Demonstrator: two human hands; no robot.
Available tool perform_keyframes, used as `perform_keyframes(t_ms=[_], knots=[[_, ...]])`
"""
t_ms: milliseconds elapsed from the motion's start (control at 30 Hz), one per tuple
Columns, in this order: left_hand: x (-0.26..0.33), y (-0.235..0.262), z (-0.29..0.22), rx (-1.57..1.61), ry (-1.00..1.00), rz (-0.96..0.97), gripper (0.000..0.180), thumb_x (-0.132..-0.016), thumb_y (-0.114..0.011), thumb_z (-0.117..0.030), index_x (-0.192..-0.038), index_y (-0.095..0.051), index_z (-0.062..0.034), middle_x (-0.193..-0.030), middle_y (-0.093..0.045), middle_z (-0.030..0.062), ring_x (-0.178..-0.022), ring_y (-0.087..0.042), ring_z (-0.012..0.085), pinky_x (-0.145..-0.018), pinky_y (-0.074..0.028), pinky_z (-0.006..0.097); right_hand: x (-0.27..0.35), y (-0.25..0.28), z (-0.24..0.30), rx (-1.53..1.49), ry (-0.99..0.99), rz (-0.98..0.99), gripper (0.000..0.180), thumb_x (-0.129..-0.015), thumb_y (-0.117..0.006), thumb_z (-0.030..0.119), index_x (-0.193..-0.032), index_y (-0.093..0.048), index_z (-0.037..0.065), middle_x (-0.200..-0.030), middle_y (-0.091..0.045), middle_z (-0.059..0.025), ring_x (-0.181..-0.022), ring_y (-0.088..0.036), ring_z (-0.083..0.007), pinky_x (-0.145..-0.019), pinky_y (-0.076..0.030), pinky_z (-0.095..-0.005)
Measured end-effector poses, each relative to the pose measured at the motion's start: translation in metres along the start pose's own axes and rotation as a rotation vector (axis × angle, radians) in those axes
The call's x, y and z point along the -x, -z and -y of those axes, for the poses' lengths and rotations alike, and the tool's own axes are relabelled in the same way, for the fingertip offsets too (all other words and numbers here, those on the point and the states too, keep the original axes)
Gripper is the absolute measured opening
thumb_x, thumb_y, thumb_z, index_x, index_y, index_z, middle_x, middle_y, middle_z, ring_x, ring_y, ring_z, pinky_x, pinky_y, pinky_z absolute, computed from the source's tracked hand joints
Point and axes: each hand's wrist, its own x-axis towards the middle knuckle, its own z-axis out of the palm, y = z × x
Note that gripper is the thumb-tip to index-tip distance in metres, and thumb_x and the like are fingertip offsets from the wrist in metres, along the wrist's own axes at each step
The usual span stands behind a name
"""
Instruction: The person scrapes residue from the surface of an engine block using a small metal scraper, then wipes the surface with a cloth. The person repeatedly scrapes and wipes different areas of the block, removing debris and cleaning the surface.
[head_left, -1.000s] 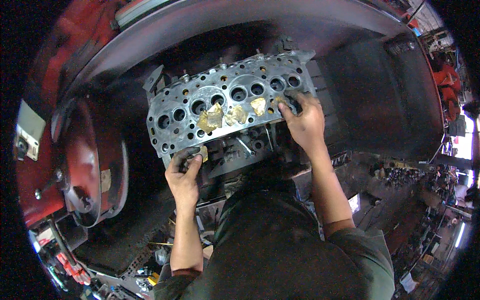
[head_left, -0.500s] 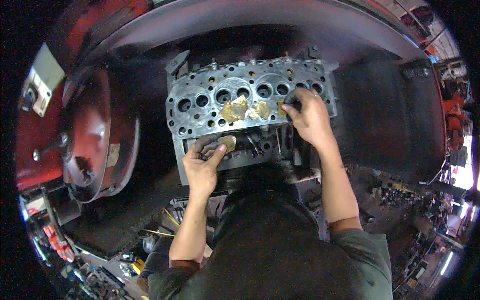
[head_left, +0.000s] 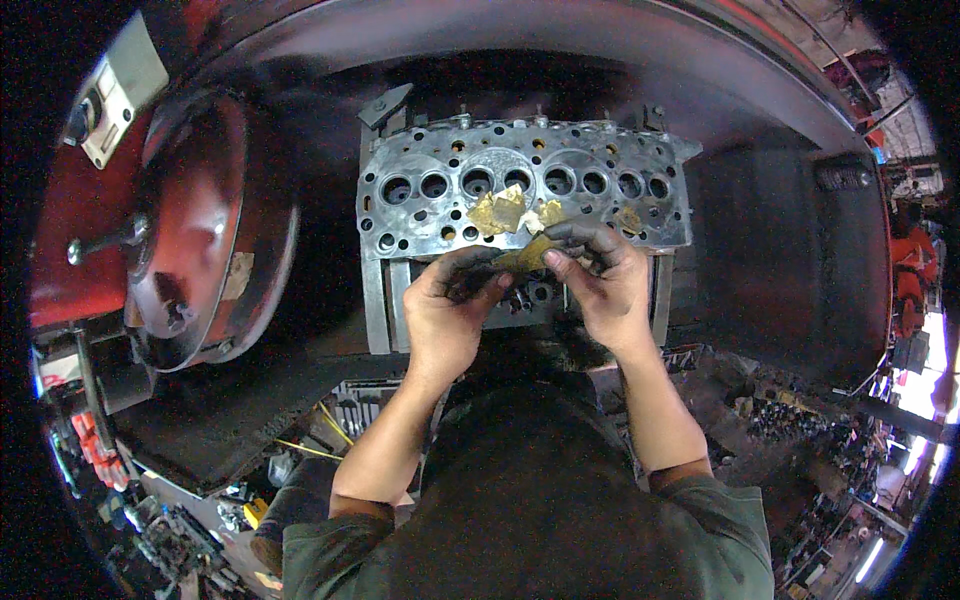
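Observation:
In front of me lies a grey metal cylinder head [head_left: 590,216] with a row of round ports and smaller holes in its flat face. My left hand [head_left: 445,305] and my right hand [head_left: 605,285] meet at its near edge, both with blackened fingers. Between their fingertips they pinch a worn, yellow-brown piece of sandpaper [head_left: 526,256]. Just beyond, crumpled sandpaper scraps [head_left: 494,214] rest on the face, with a smaller scrap [head_left: 550,212] beside them. Another scrap [head_left: 628,219] lies toward the right end. The left fingertips are partly hidden.
The head sits on a metal frame [head_left: 377,305] inside a dark red machine enclosure. At the left stands a large red round disc or wheel [head_left: 200,240] with a protruding handle [head_left: 105,240]. Cluttered parts [head_left: 790,420] lie low on the right.
My right hand has left the scrap at the head's right end and come inward to the piece in my left hand. The left hand has risen slightly, and the whole view has shifted.

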Motion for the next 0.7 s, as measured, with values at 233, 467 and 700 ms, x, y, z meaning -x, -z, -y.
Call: perform_keyframes(t_ms=[233, 467, 700], knots=[[0.002, 0.006, -0.003, 0.043, 0.041, 0.008, 0.028, -0.080, -0.076, 0.006, -0.105, -0.065, 0.0045, -0.096, -0.072, 0.0080, -0.087, -0.067, 0.0123, -0.080, -0.055, 0.027, 0.009, -0.016, 0.002, -0.142, -0.064, 0.007, 0.016, -0.088, -0.072, 0.005, -0.099, -0.063, -0.003, -0.089, -0.067, -0.0037, -0.080, -0.059, -0.0066, -0.071, -0.049, -0.0220], [0.003, 0.008, 0.004, 0.107, 0.067, -0.035, 0.028, -0.076, -0.080, 0.002, -0.101, -0.067, 0.0008, -0.091, -0.070, 0.0049, -0.081, -0.065, 0.0108, -0.074, -0.054, 0.026, 0.013, -0.024, 0.000, -0.124, -0.035, 0.035, 0.019, -0.088, -0.071, 0.004, -0.102, -0.061, -0.002, -0.088, -0.066, -0.0033, -0.079, -0.059, -0.0065, -0.071, -0.049, -0.0228], [0.004, 0.016, 0.004, 0.261, 0.080, -0.031, 0.025, -0.081, -0.075, 0.005, -0.104, -0.066, 0.0035, -0.098, -0.070, 0.0076, -0.085, -0.065, 0.0107, -0.075, -0.053, 0.024, 0.019, -0.029, 0.000, -0.269, -0.140, 0.031, 0.021, -0.087, -0.075, 0.010, -0.099, -0.062, -0.002, -0.088, -0.064, -0.0028, -0.081, -0.057, -0.0069, -0.073, -0.047, -0.0232]])
